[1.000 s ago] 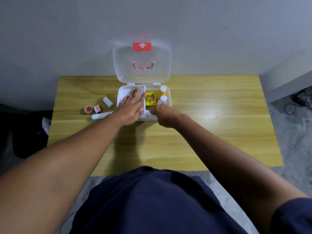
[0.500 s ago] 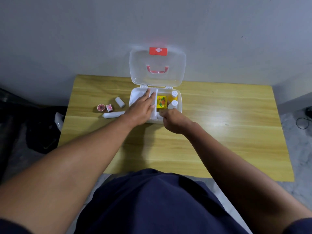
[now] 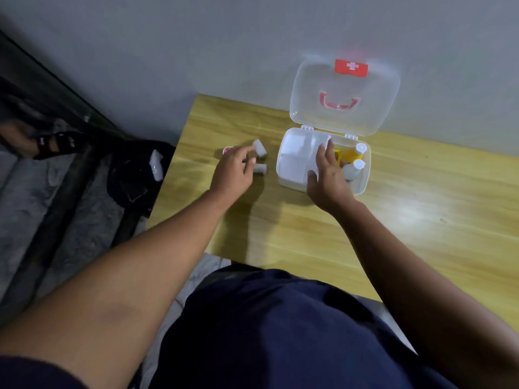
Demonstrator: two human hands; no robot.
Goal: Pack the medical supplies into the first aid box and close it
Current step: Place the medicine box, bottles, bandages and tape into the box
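Note:
The white first aid box (image 3: 292,153) stands open at the table's back edge, its clear lid (image 3: 345,96) upright against the wall. Two white bottles (image 3: 356,161) and a yellow item (image 3: 338,155) lie in its right part. My right hand (image 3: 325,175) rests spread over the box's middle, fingers apart. My left hand (image 3: 233,169) hovers over the loose supplies left of the box: a white roll (image 3: 259,147), a white tube (image 3: 259,169) and a small red-rimmed tape roll (image 3: 227,149), mostly hidden. Its fingers are apart and hold nothing.
The wooden table (image 3: 309,234) ends at a left edge (image 3: 165,186) near my left hand. Beyond it on the floor lie dark bags (image 3: 137,175) and a black rail (image 3: 56,88). The wall (image 3: 224,46) stands right behind the box.
My left hand left the box and moved left over the loose supplies. My right hand opened and moved onto the box's middle. The camera swung left.

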